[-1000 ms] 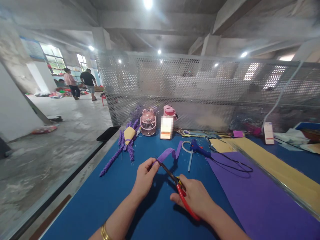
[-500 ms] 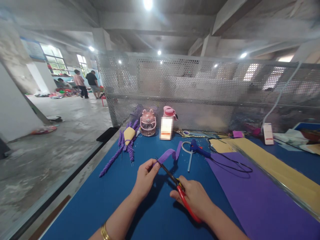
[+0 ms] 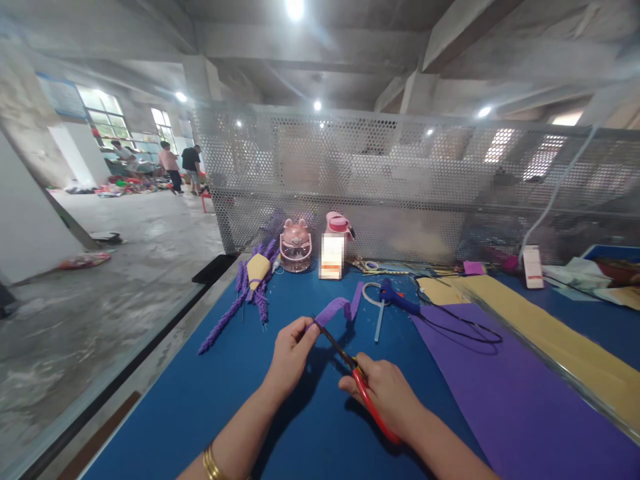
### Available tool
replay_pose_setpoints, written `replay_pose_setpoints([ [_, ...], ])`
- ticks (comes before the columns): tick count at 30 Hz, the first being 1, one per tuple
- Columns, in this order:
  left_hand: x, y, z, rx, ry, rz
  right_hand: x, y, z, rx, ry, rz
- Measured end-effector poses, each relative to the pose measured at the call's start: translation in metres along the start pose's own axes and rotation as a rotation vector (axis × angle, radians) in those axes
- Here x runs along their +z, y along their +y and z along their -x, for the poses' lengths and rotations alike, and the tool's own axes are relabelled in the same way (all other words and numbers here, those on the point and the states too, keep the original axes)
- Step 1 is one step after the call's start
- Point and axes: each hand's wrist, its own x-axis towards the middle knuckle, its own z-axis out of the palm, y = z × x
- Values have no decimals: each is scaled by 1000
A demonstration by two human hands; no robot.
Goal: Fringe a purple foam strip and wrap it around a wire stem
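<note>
Between thumb and fingers, my left hand pinches one end of a purple paper strip; the strip curls away to the right above the table. Red-handled scissors are in my right hand, its fingers wrapped round the handles. Their dark blades reach up and left to the strip's pinched end, beside my left fingertips. Whether the blades are fully closed on the strip I cannot make out. Beyond the strip lies a blue glue gun with a pale glue stick near its nozzle.
On the blue table a purple flower bunch lies at left. A pink bear-eared bottle and a lit phone stand behind. Large purple sheet and yellow sheet cover the right. A perforated metal screen rises at the back.
My hands, the strip and the scissors keep nearly the same position. In the distance, two standing people have shifted slightly to the right.
</note>
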Motion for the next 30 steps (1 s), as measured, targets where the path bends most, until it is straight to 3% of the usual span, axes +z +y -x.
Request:
replay_pose_setpoints([
  [11,0,0,1,-31,9,-13,1,-1,1,6,-11,21],
  [23,-2,2,2,-1,-61,-40,-4,2,1,72,-17,22],
  [30,-3,-1,-1,15,-80,-35,-3,3,1,27,-2,57],
])
